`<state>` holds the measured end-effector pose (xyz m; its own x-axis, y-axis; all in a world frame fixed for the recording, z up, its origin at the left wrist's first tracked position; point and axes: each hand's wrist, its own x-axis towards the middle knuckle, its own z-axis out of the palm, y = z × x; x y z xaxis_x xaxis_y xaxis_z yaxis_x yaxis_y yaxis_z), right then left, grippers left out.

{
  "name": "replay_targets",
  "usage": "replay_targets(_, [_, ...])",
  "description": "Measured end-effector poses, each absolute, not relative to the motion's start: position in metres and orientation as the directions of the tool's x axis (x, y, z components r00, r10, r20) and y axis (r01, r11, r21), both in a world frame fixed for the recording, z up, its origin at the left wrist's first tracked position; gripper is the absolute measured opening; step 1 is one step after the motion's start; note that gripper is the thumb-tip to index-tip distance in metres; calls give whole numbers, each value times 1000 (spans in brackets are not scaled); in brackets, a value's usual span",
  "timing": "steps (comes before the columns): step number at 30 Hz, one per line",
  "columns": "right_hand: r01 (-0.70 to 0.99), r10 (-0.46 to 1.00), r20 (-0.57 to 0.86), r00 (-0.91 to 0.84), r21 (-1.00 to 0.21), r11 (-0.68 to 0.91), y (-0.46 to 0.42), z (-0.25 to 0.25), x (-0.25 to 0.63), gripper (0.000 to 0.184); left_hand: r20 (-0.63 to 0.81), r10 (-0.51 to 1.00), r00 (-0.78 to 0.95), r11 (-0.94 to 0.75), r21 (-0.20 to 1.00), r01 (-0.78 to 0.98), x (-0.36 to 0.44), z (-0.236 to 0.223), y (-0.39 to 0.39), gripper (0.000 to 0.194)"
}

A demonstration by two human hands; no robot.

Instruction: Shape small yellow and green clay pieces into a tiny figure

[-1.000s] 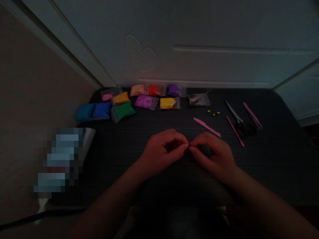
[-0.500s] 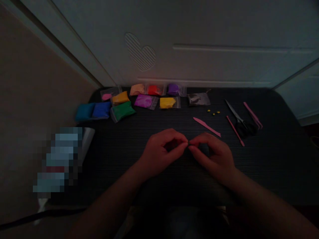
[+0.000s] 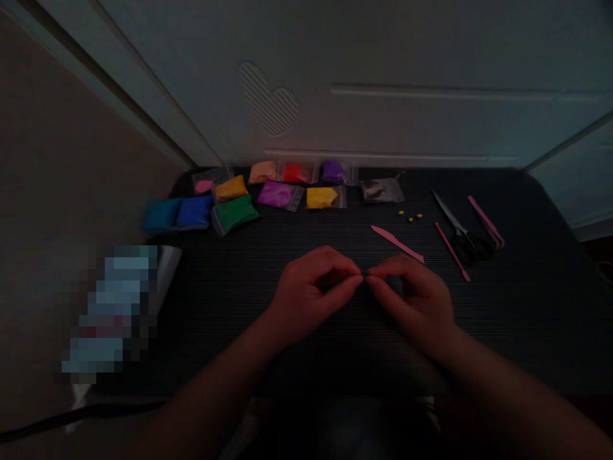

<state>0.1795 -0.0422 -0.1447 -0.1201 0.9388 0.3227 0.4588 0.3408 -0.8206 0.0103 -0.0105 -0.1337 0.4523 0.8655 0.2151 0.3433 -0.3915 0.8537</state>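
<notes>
The scene is dim. My left hand (image 3: 313,294) and my right hand (image 3: 414,297) meet fingertip to fingertip over the middle of a dark ribbed table (image 3: 527,306). Both pinch a tiny dark piece (image 3: 364,278) between thumbs and forefingers; I cannot make out what it is. A pink plastic knife (image 3: 397,244) lies just beyond my right hand. Small yellow crumbs (image 3: 410,217) sit farther back.
Several small bags of coloured clay line the table's back left: blue (image 3: 194,212), green (image 3: 234,214), magenta (image 3: 278,193), yellow (image 3: 322,197), red (image 3: 295,173), purple (image 3: 334,171). Scissors (image 3: 457,230) and pink tools (image 3: 484,222) lie at right. A pale door stands behind.
My hands stay almost in place; the fingertips shift slightly against each other around the tiny piece.
</notes>
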Motion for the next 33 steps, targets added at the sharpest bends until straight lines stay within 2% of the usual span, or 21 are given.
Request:
replay_targets(15, [480,944,300,-136,-814,327,-42,-143,179,9,246,868,432,-402,858,321,11,-136,-10,9])
replay_targets(33, [374,919,261,-294,-854,362,-45,-141,182,33,301,907,294,-399,836,377,11,-135,-11,7])
